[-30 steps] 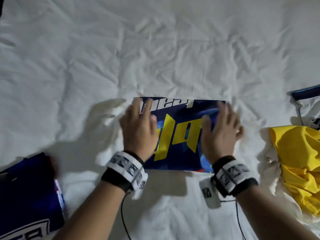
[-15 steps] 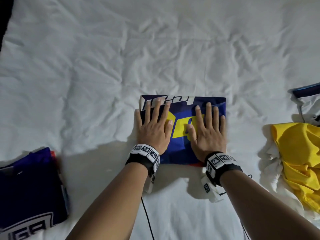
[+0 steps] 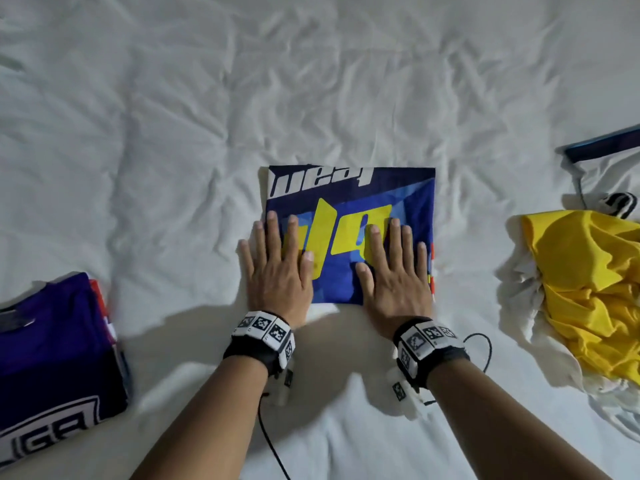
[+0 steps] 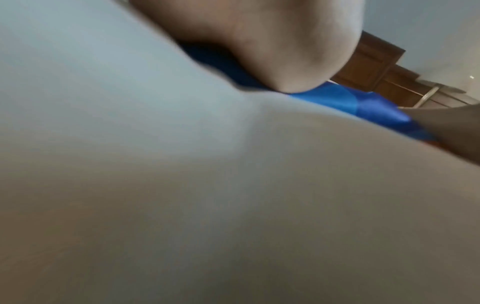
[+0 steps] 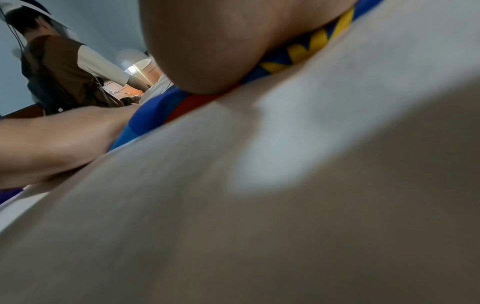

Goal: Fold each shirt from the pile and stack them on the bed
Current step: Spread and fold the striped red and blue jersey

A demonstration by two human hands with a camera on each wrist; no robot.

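Blue shirt (image 3: 349,202) is folded square mid-bed (image 3: 311,81). Your left hand (image 3: 277,268) and right hand (image 3: 391,271) press it flat, fingers straight, gripping nothing. Risk: lifting it toward the folded stack (image 3: 59,348) left of it (slippery jersey fabric) lets layers slide open. Yellow pile (image 3: 588,285) waits right of it.

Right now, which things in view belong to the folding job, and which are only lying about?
Job:
- folded blue shirt, pressed flat by left hand and right hand
- folded purple shirts
- yellow shirt, unfolded
- bed

Lying about:
- black cable
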